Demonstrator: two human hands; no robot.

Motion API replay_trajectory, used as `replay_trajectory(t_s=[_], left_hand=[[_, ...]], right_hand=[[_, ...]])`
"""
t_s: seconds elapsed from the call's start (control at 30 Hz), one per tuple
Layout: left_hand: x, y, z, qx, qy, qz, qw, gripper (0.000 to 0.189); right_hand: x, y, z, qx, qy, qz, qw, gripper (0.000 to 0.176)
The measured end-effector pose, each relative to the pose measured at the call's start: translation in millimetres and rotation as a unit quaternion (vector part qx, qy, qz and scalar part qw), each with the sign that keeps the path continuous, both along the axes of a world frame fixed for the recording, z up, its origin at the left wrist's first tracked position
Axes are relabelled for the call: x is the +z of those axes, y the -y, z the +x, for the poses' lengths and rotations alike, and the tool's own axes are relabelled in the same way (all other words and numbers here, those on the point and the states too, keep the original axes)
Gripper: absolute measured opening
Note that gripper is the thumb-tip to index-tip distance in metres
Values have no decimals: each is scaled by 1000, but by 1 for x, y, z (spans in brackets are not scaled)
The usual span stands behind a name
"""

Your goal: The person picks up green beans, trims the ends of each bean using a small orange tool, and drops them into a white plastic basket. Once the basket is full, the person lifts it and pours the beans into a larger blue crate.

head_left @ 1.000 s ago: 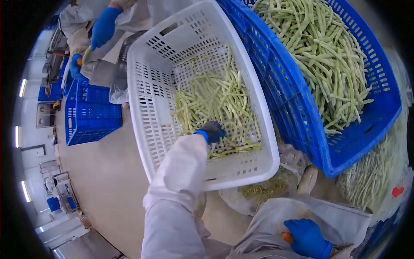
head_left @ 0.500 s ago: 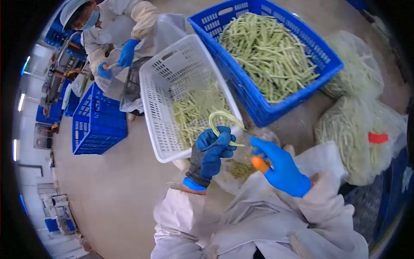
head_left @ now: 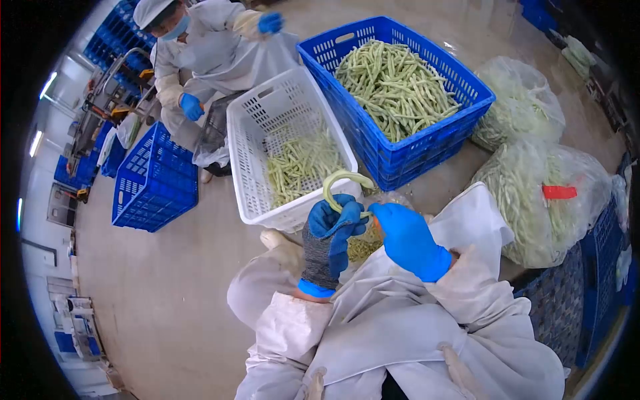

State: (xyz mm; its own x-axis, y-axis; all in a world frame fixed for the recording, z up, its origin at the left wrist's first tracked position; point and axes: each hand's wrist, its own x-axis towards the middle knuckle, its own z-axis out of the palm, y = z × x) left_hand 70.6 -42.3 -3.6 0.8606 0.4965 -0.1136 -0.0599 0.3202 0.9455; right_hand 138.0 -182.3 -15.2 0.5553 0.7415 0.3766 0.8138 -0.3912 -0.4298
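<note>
My left hand (head_left: 326, 233), in a blue-coated grey work glove, is closed round a curved pale green bean (head_left: 331, 183). The bean bows up above the fingers, and one end points towards my right hand. My right hand (head_left: 412, 243), in a blue disposable glove, is closed with its fingertips at that end of the bean. A bit of an orange handle (head_left: 378, 225) shows at its fingers; the rest of this small tool is hidden. Just beyond my hands stands a white crate (head_left: 235, 167) with green beans inside. Below them, a clear bag (head_left: 393, 199) holds small green scraps.
A blue crate (head_left: 407, 155) heaped with beans stands beyond the white one. Clear bags of beans (head_left: 527, 193) lie on the right. A co-worker (head_left: 213, 50) in white sits at the upper left, near another blue crate (head_left: 157, 193).
My right hand has come leftwards to the bean's end, and its orange handle is now mostly covered. My left hand keeps the bean. The co-worker's hands have moved apart, and the view has shifted.
</note>
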Motion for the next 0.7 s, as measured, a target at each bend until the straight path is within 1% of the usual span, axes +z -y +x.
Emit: replay_trajectory(t_s=[0.03,0.07,0.1,0.13,0.17,0.2,0.23,0.27,0.3,0.37,0.4,0.43,0.47,0.5,0.53,0.57,0.6,0.63,0.67,0.7], left_hand=[[-3,1,-2,2,2,1,1000,20],[-6,2,-4,-11,10,-80,997,19],[-6,3,-5,-22,18,-160,987,18],[-5,6,-6,-20,19,-159,987,18],[-4,11,-7,-5,43,-251,967,17],[-4,14,-9,10,66,-340,938,16],[-5,10,-11,11,68,-340,938,16],[-6,3,-13,-30,75,-289,954,16],[-6,-4,-14,-72,82,-235,966,15],[3,-10,-17,-60,83,-234,967,14],[10,-12,-18,-50,81,-231,968,13],[16,-12,-17,-22,48,-236,970,12],[17,-15,-17,-25,48,-231,971,12],[15,-16,-16,-26,20,-178,983,12],[14,-15,-14,-26,-3,-127,992,13],[16,-12,-14,-26,-2,-130,991,13],[20,-8,-15,-13,-16,-122,992,15],[23,-6,-16,0,-29,-112,993,16],[23,-5,-16,0,-29,-111,993,16],[23,-5,-17,-13,-26,-112,993,16]], right_hand=[[0,0,-1,17,-168,113,979,26],[1,-1,-2,34,-328,220,918,25],[1,-1,-4,37,-326,219,919,25],[1,-1,-6,46,-446,270,852,24],[1,-1,-7,54,-556,315,767,24],[0,1,-7,56,-556,314,768,24],[-2,4,-4,53,-561,300,769,25],[-5,8,0,49,-566,288,771,25],[-10,13,7,49,-565,288,771,25],[-22,25,19,6,-541,276,795,29],[-25,29,22,10,-542,275,794,29],[-27,32,25,61,-307,200,928,33],[-29,34,26,102,-46,112,987,38],[-16,31,18,100,-51,99,989,47],[3,28,11,98,-48,97,989,47],[23,23,3,106,-160,127,973,46],[31,20,-3,110,-272,157,943,45],[30,18,-3,109,-273,156,943,45],[28,14,-1,117,-171,147,967,41],[28,11,0,123,-65,136,981,37]])
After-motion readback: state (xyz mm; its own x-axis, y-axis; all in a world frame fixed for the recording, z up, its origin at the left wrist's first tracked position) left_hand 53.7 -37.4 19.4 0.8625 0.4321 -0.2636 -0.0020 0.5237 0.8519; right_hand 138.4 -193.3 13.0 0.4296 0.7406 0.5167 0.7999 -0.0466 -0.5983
